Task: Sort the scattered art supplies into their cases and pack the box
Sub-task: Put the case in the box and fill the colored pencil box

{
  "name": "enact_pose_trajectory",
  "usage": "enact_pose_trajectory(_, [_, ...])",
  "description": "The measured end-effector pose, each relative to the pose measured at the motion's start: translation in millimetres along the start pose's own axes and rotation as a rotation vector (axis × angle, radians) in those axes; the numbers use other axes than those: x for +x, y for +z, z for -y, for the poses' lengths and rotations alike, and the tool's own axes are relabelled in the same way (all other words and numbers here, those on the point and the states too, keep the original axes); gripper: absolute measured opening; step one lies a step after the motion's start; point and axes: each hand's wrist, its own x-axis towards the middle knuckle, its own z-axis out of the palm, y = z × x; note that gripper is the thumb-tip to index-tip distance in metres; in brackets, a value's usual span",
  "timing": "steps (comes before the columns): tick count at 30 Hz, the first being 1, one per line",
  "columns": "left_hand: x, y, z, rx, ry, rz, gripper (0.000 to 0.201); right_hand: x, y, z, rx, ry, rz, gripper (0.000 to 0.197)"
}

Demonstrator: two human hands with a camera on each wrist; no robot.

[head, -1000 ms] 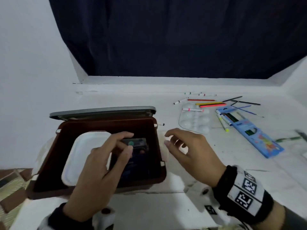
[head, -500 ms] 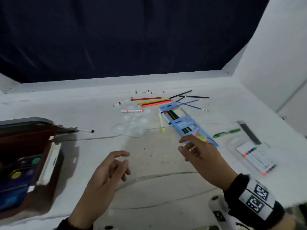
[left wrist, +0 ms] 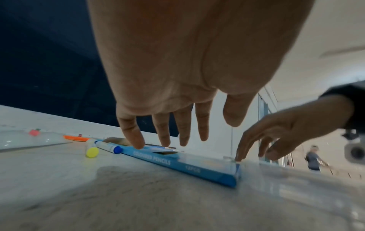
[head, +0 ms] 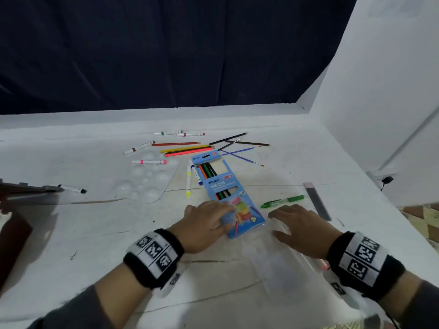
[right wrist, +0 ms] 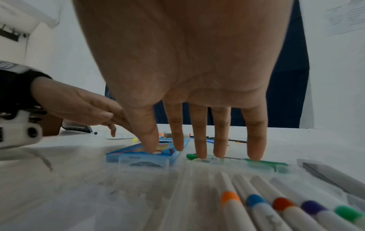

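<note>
Both hands have come down from mid-air: left hand [head: 206, 223] lies flat, fingers straight, on the blue pencil box [head: 228, 195]. Right hand [head: 300, 227], fingers extended, rests just beside it on the clear marker case [right wrist: 217, 192].

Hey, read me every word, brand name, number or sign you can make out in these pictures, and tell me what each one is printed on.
"Ninso" and "NEON": face of the blue pencil box, head view.
"12": dark flap at the box's far end, head view.
"COLOURED PENCILS": side of the blue pencil box, left wrist view.
Smaller print on the box: too blurred.
Square coded patterns, no words: wristbands.
Sheet of paper on the wall: text too small.
</note>
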Motion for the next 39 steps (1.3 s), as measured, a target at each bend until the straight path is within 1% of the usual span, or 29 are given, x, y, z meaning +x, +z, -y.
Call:
enact_pose_trajectory(4, [23, -5, 2, 0.165, -0.022, 0.03, 0.052, 11, -5, -5, -0.093, -0.029, 0.078, 0.052])
enact_pose_trajectory(7, [23, -8, 7, 0.251, -0.022, 0.017, 0.046, 18, -7, -4, -0.127, -0.024, 0.085, 0.051])
enact_pose_trajectory(10, [13, -9, 16, 0.266, -0.027, 0.004, 0.041, 24, -9, -1, -0.097, -0.013, 0.08, 0.05])
enact_pose_trajectory(12, [2, -11, 23, 0.247, -0.025, 0.0, 0.038, 27, -9, 2, -0.053, -0.005, 0.088, 0.05])
enact_pose_trajectory(14, [-12, -14, 32, 0.228, -0.026, 0.0, 0.041, 28, -8, 6, -0.029, -0.018, 0.103, 0.05])
enact_pose_trajectory(16, [-25, -15, 44, 0.189, -0.032, -0.017, 0.037, 29, -6, 8, -0.008, -0.019, 0.108, 0.047])
enact_pose_trajectory(20, [-52, -15, 58, 0.128, -0.047, -0.006, 0.035, 32, -2, 9, -0.038, -0.017, 0.106, 0.043])
enact_pose_trajectory(22, [-64, -13, 60, 0.096, -0.051, 0.001, 0.035, 33, -3, 12, -0.043, -0.001, 0.11, 0.042])
enact_pose_trajectory(25, [-78, -12, 62, 0.004, -0.075, -0.047, 0.034, 35, -5, 16, -0.056, 0.008, 0.106, 0.043])
enact_pose_trajectory(29, [-96, -7, 56, -0.088, -0.091, -0.063, 0.042, 33, -4, 18, -0.018, 0.046, 0.108, 0.043])
enact_pose_trajectory(32, [-111, 0, 48, -0.098, -0.13, -0.063, 0.032, 28, 2, 21, -0.013, 0.064, 0.063, 0.038])
enact_pose_trajectory(34, [-121, 5, 44, -0.111, -0.18, -0.084, 0.034, 24, 3, 30, 0.009, 0.045, 0.02, 0.035])
enact_pose_trajectory(37, [-134, 13, 39, -0.24, -0.211, -0.159, 0.045, 21, 3, 52, 0.074, -0.022, -0.029, 0.034])
enact_pose_trajectory(39, [-139, 16, 36, -0.304, -0.232, -0.203, 0.048, 20, 4, 73, 0.111, -0.069, -0.048, 0.035])
